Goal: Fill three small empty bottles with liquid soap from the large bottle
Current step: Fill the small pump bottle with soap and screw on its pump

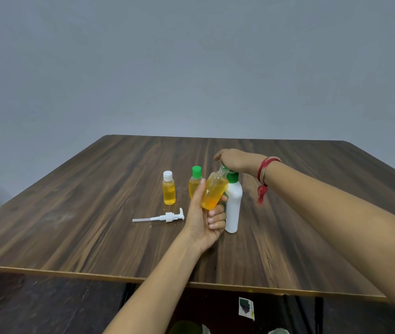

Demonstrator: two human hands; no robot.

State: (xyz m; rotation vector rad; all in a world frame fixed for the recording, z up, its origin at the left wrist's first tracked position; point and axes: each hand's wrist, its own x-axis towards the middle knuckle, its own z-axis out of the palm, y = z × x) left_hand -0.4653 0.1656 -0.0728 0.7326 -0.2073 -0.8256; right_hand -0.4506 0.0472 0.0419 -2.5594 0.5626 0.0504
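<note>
- large white bottle [233,208] stands upright on wooden table [71,213], green collar on top; used as reference
- left hand [204,218] just left of the large bottle, thumb and curled fingers wrapped round third small bottle [213,190]
- that bottle is tilted, neck leaning up toward the large bottle's top, orange-yellow soap pooled at its lower end, off the table
- right hand [236,161] above the large bottle, fingers bent down onto the tilted bottle's neck; a bit of green shows under them, cannot tell if it grips anything
- red thread band [264,172] on right wrist
- green-capped small bottle [195,179] upright left of the large bottle, partly behind the left hand, yellow soap inside
- white-capped small bottle [169,189] further left, upright, filled
- white pump head [165,217] lies flat left of the large bottle, nearer the person than the two capped bottles
</note>
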